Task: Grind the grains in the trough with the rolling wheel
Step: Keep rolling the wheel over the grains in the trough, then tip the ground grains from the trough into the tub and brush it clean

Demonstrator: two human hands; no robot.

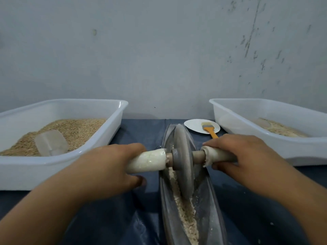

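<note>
Grains (185, 214) are seen lying along the bottom of the narrow trough (215, 214) on the blue-covered counter (146, 131). The rolling wheel (183, 160) is stood upright in the trough, its axle gripped on either side: the left hand (113, 167) is curled round the left handle (146, 160), the right hand (242, 154) round the right handle (219, 154). White tubs (58, 161) are placed at both sides.

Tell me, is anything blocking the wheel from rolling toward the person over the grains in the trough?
Nothing visible does. The grey stone rolling wheel stands in the long grey trough, and only crushed pale grains lie in the groove ahead. Left hand and right hand grip the white handles beside it.
</note>
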